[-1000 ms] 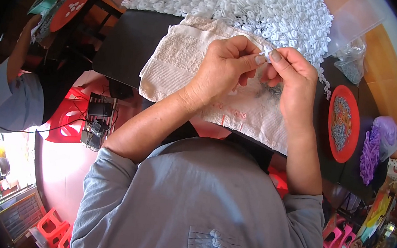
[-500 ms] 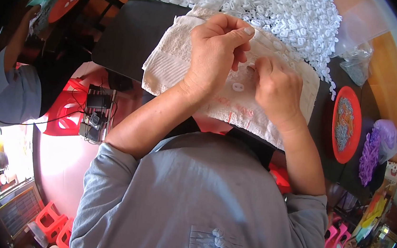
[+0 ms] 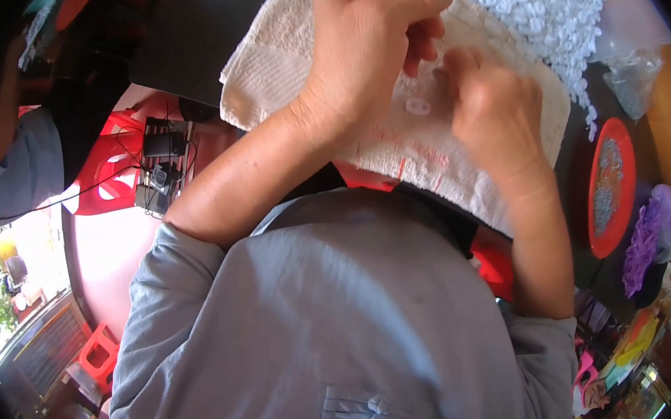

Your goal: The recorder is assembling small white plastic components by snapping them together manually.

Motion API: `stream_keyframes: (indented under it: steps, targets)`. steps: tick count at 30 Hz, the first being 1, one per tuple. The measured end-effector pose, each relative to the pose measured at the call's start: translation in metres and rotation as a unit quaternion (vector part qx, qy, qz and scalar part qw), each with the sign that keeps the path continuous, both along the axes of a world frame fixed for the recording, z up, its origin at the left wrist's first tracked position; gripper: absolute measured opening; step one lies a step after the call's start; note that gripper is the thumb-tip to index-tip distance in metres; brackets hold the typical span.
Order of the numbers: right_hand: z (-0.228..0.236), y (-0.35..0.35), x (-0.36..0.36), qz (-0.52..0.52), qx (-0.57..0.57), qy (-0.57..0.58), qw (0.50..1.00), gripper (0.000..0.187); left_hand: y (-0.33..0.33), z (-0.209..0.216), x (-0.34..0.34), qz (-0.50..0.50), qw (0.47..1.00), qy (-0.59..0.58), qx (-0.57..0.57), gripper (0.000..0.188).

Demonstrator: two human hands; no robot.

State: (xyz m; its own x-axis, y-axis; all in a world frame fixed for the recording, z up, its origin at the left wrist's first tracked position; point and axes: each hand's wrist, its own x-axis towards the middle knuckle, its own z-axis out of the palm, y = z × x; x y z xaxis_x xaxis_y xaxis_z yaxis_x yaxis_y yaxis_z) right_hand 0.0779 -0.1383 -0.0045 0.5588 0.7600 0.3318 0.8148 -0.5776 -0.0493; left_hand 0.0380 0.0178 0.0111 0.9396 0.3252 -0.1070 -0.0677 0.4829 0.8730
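On the desk (image 3: pixel 187 34), a towel (image 3: pixel 263 81) is spread, a white piece (image 3: pixel 418 106) lying between the parted left hand (image 3: pixel 359 50) and right hand (image 3: pixel 497 104). Grips cannot be told, the right being blurred.

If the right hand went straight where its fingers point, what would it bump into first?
Probably the left hand, beside it. Depth is unclear: if the blurred right hand slopes down, it could meet the cream towel first.

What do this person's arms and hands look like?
The left hand and right hand are bare, without gloves. The forearms are bare too. Loose, wrinkly, plain grey-blue sleeves end around the elbows. The right hand looks blurry.
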Motion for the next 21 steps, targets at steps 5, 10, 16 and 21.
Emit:
stream_keyframes:
  steps: [5, 10, 16, 21]
  targets:
    - [0.003, -0.001, 0.007, 0.012, -0.015, -0.018, 1.000, 0.012, -0.002, 0.003, 0.000, 0.007, 1.000, -0.007, 0.015, 0.012]
    - [0.009, 0.003, 0.008, -0.014, -0.055, 0.016, 0.998, 0.016, -0.003, -0.005, 0.003, 0.017, 0.999, -0.028, 0.022, 0.006]
    - [0.009, 0.005, 0.002, -0.021, -0.085, 0.000, 0.996, 0.014, -0.007, -0.011, 0.006, 0.023, 0.993, -0.069, 0.091, 0.010]
    - [0.006, -0.016, 0.017, -0.013, 0.063, -0.001, 0.998, 0.009, -0.007, -0.014, 0.004, -0.031, 0.989, -0.064, 0.130, 0.012]
